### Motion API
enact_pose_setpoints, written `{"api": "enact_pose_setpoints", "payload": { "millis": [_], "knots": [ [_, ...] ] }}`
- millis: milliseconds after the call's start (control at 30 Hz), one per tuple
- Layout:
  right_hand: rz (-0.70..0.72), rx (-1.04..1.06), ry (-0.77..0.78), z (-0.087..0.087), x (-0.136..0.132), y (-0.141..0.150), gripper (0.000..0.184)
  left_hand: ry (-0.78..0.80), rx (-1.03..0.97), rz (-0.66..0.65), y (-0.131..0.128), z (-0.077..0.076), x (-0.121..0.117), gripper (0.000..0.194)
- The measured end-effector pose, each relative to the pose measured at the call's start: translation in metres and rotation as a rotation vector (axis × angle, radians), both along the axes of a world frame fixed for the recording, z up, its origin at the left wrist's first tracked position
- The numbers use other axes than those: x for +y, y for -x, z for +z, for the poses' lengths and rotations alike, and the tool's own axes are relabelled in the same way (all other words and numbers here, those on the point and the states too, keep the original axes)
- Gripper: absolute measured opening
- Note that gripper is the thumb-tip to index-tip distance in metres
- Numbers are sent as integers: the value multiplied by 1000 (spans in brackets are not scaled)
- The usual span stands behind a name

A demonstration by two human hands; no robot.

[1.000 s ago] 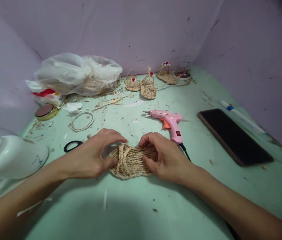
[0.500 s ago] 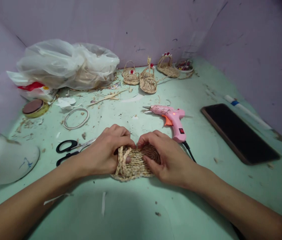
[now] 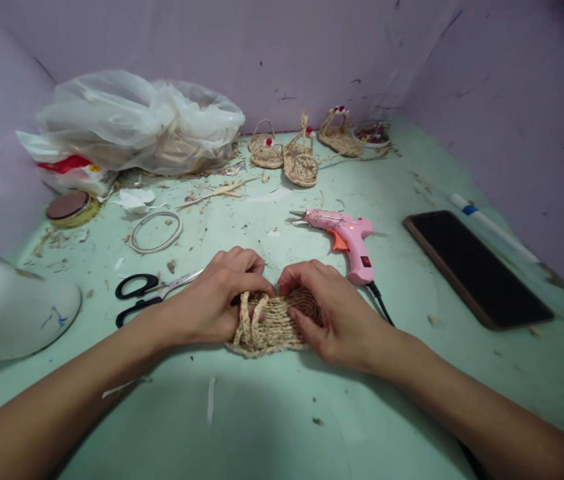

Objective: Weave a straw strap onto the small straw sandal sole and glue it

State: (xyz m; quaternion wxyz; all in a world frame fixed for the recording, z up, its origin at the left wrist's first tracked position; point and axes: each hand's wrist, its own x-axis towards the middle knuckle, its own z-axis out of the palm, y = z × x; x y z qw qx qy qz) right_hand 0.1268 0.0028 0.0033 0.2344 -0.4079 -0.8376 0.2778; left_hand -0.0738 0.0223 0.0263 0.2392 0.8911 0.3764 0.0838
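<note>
Between my hands, near the middle of the table, is a small woven straw slipper (image 3: 277, 325) made of coiled and braided cord, with braided strips crossing its left end. My left hand (image 3: 227, 293) grips that left end, fingers curled over the far edge and the thumb partly hidden by the strips. My right hand (image 3: 325, 310) pinches the right end, where the cord coils in a spiral; its thumb presses on the near face. Fingertips of both hands almost meet at the top edge. Just beyond lies a pink glue gun (image 3: 345, 237) with its small light lit.
Black-handled scissors (image 3: 137, 287) lie by my left forearm, partly covered. Farther back are a tape ring (image 3: 156, 232), a tape roll (image 3: 72, 208), a plastic bag (image 3: 137, 123) and several small straw pieces with red beads (image 3: 301, 163). A phone (image 3: 477, 267) lies at right.
Both hands keep their hold on the woven slipper, with hardly any finger movement. The whole view has shifted slightly, and a little more of the scissors shows.
</note>
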Motion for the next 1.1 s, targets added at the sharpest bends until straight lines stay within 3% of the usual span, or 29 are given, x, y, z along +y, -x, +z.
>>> {"api": "enact_pose_setpoints", "payload": {
  "millis": [267,567,800,1100],
  "knots": [
    [5,1,0,-1,-1,0,31,21,-21,11,5,-3,-2,19],
    [-25,80,136,4,-1,-4,33,5,-50,7,2,-2,-2,24],
    [-40,-86,63,11,-1,-1,30,-45,-53,-119,7,2,4,29],
    [-13,39,143,3,-2,-1,36,20,-79,-178,2,0,11,31]
  ]
}}
